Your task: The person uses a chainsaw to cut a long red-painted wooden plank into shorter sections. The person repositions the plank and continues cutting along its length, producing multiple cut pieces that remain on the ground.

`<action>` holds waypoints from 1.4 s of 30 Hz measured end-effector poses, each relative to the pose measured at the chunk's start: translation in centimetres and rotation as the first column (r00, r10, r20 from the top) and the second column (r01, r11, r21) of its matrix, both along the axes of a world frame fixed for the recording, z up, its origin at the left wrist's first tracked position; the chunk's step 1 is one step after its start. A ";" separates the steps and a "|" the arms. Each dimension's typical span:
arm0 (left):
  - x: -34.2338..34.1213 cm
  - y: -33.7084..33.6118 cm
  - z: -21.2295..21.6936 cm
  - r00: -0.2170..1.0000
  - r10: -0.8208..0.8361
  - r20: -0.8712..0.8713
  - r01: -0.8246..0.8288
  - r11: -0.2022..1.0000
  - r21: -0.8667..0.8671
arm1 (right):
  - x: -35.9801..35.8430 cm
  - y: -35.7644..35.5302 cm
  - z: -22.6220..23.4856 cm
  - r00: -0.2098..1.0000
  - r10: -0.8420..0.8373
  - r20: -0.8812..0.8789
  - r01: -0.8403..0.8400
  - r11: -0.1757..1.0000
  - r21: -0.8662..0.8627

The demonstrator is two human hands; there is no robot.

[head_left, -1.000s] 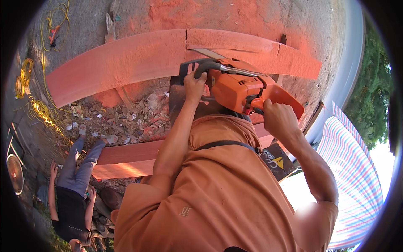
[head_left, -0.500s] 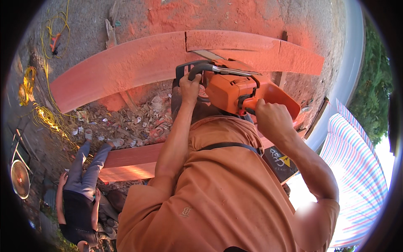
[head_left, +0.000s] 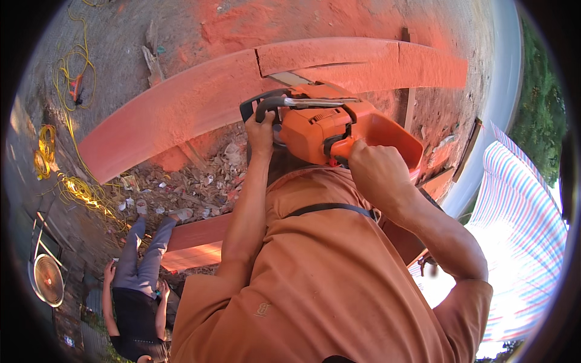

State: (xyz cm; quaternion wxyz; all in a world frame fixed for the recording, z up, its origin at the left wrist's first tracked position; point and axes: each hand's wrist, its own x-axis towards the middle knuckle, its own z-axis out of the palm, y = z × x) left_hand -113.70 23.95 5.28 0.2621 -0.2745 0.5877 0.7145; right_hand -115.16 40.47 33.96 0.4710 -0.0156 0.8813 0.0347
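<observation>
Both hands are gripping one orange chainsaw (head_left: 339, 130): left hand (head_left: 261, 130) clenching the front handle, right hand (head_left: 375, 172) the rear, over one red beam (head_left: 181, 109) lying on bare dirt outdoors.

The chainsaw (head_left: 327, 130) body hides its bar where it meets the plank (head_left: 200, 103).

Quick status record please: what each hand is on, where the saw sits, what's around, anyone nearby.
left hand: left hand wrapped on the chainsaw's front handle bar
right hand: right hand closed on the rear grip of the orange chainsaw
saw position: body over the long reddish timber beam; the bar is hidden
ground: wood chips, yellow cord
nearby: another person standing lower left
</observation>
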 end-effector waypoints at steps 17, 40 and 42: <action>-0.2 -0.6 0.3 0.992 -0.004 0.126 -0.003 0.999 0.052 | -0.1 -0.6 0.3 0.999 -0.024 0.027 0.025 1.000 -0.014; -0.8 -0.3 1.1 0.998 0.031 0.054 -0.038 0.992 0.123 | -0.1 0.4 1.2 0.998 -0.025 0.065 0.029 0.998 -0.060; -0.8 -0.3 1.1 0.997 0.005 0.073 -0.010 0.997 0.072 | 0.0 0.4 1.0 0.998 -0.029 0.059 0.033 0.997 -0.066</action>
